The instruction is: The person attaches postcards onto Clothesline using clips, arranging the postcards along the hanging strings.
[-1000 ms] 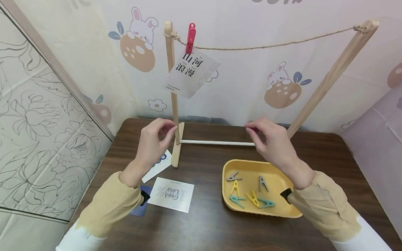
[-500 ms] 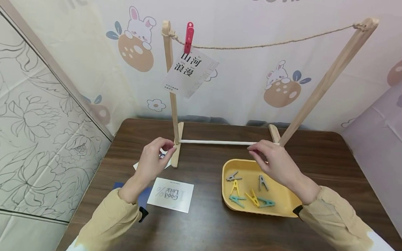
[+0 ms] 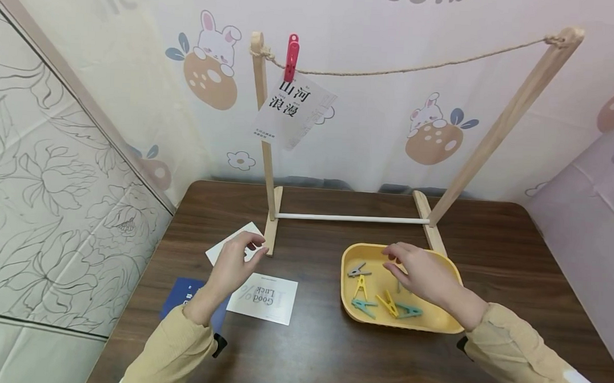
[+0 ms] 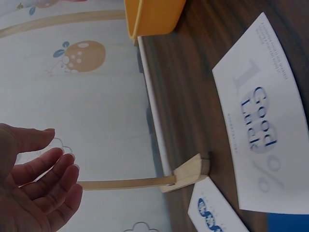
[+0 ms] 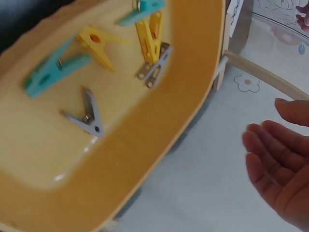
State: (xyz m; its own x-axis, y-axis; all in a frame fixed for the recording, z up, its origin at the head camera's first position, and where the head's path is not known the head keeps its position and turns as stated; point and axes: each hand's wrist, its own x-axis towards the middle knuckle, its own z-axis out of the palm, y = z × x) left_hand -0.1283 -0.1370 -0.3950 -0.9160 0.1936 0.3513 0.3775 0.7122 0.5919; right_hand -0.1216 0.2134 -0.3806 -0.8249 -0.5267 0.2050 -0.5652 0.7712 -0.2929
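Note:
My left hand hovers with relaxed fingers and holds nothing, just above a white "Good Luck" card and a second white card. The left wrist view shows its fingers empty over the "Good Luck" card. My right hand hangs over the yellow tray, fingers loose and empty. The tray holds several pegs, among them a grey peg, a teal peg and a yellow peg. In the head view part of one grey peg is hidden under the hand.
A wooden rack with a string line stands at the back. A red peg pins a printed card to it. A blue card lies by my left sleeve. Walls close off the left and back.
Both hands have come down from the rack's lower rod towards me. The left now sits over the cards, the right over the tray.

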